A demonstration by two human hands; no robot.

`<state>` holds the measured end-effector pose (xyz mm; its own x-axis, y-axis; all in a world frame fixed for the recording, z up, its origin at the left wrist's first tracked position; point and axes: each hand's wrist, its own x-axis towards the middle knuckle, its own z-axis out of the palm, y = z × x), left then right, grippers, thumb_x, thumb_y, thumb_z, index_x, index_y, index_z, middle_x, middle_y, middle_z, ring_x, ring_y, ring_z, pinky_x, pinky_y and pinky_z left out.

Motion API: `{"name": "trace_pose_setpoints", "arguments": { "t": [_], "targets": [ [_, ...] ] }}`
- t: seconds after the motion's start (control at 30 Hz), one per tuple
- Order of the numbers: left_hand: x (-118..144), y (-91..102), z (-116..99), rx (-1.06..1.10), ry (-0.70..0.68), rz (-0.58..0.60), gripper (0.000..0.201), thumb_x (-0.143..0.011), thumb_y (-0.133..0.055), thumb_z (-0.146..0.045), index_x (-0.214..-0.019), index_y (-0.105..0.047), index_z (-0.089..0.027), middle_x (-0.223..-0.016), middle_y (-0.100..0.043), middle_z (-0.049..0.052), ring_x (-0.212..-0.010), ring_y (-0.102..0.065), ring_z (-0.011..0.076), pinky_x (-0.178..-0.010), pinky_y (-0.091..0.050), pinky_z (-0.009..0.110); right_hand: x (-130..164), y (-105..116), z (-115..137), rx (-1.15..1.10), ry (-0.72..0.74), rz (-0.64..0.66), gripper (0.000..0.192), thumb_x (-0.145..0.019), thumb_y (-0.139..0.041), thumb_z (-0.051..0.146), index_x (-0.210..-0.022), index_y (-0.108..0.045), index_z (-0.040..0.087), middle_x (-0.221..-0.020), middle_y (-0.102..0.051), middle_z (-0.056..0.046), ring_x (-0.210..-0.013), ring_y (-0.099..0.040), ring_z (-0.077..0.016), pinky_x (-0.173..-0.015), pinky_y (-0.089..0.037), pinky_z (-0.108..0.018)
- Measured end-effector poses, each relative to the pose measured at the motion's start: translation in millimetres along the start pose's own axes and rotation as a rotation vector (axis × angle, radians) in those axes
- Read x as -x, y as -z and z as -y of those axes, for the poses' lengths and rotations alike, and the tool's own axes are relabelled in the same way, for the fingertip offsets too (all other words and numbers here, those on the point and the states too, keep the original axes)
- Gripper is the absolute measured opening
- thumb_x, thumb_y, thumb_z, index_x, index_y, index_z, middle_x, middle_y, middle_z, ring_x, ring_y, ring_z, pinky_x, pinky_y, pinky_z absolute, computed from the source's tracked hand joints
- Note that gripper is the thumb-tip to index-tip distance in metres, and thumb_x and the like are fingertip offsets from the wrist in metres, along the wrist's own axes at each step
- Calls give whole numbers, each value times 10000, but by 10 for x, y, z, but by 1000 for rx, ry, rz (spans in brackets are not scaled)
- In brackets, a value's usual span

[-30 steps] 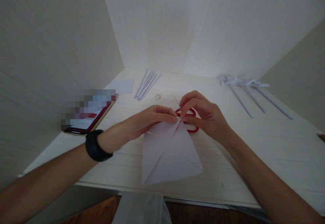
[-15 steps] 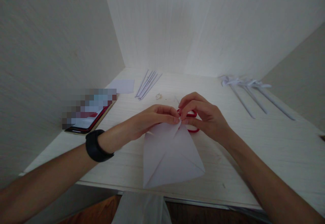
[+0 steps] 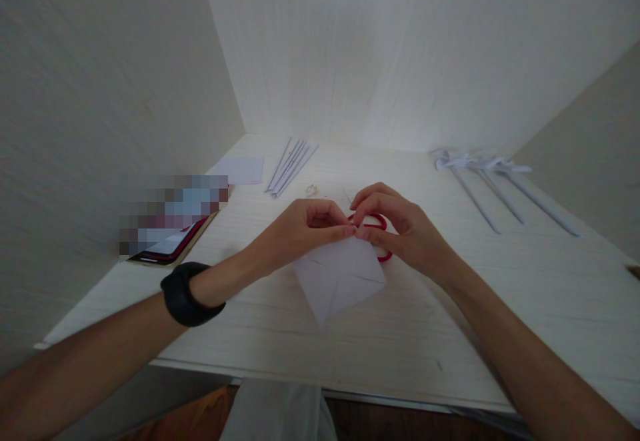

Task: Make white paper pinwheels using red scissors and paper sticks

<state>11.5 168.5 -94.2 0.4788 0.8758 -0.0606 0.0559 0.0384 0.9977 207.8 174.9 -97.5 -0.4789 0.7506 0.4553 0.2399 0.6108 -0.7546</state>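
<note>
A white sheet of paper (image 3: 343, 278) with slits running in from its corners hangs from my fingertips above the table. My left hand (image 3: 313, 228), with a black band on its wrist, pinches the paper's upper edge between thumb and fingers. Close against it, my right hand (image 3: 395, 224) also has its thumb and fingertips closed on that edge. The fingertips nearly meet and hide the pinched spot. Behind my right fingers lie the red handles of scissors (image 3: 385, 254), partly covered by the hand.
A phone (image 3: 170, 241) with a blurred screen leans at the left, near a flat paper piece (image 3: 245, 170). Several thin paper sticks (image 3: 290, 169) lie at the back. Paper pinwheels on sticks (image 3: 477, 201) rest at the right. A small pale ring-like item (image 3: 311, 190) lies mid-table.
The paper has turned and swung up away from me, so its lower corner now hangs farther from the table's front edge. Both hands stay pinched together at nearly the same place.
</note>
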Motion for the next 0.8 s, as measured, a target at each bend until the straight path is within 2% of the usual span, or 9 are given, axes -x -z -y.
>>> {"name": "trace_pose_setpoints", "arguments": {
  "t": [0.27, 0.53, 0.8],
  "targets": [
    [-8, 31, 41, -103, -103, -14, 201, -738, -726, -323, -799, -647, -148, -795, -692, 24, -721, -637, 129, -655, -486, 242, -2, 0, -33, 68, -14, -23, 130, -837, -663, 306, -751, -655, 207, -935, -611, -39, -874, -581, -165, -819, -488, -336],
    [-10, 30, 63, -234, -150, -61, 185, -748, -718, -314, -790, -638, -153, -771, -680, 18, -709, -629, 128, -680, -503, 258, -5, -22, -45, 104, -8, -19, 113, -822, -674, 294, -749, -660, 209, -916, -620, -40, -861, -590, -168, -798, -495, -331],
    [-24, 33, 64, -230, -154, -57, 197, -762, -710, -332, -776, -638, -149, -751, -672, 13, -697, -621, 123, -653, -479, 242, -1, -60, -58, 126, -7, -56, 93, -809, -676, 212, -721, -647, 201, -879, -626, -29, -818, -593, -156, -765, -484, -312]
  ]
}}
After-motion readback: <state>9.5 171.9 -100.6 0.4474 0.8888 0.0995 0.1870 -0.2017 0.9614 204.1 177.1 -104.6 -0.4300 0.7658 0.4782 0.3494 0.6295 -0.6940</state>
